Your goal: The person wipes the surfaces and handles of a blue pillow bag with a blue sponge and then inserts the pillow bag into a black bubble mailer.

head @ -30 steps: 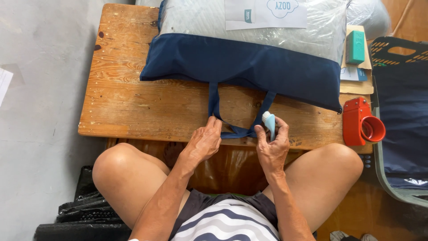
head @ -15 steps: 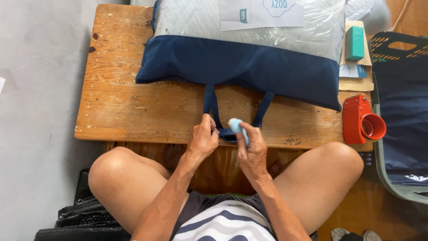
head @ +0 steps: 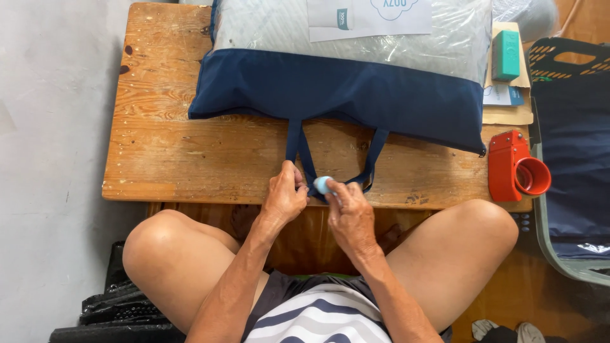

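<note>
A navy blue bag (head: pixel 343 95) with a clear plastic top lies across the wooden table (head: pixel 190 152). Its navy handle strap (head: pixel 372 152) loops down toward the table's front edge. My left hand (head: pixel 284 197) pinches the strap near its lowest part. My right hand (head: pixel 346 213) holds a small light-blue object (head: pixel 323 185) against the strap, right beside my left fingers. What the blue object is cannot be made out.
A red tape dispenser (head: pixel 518 168) sits at the table's right end. A teal block (head: pixel 507 56) rests on cardboard (head: pixel 505 105) behind it. A dark crate (head: pixel 572 146) stands to the right. Black bags (head: pixel 121 305) lie on the floor at lower left.
My right hand moved left along the strap with the light-blue object, closing up to my left hand. The view shifted slightly.
</note>
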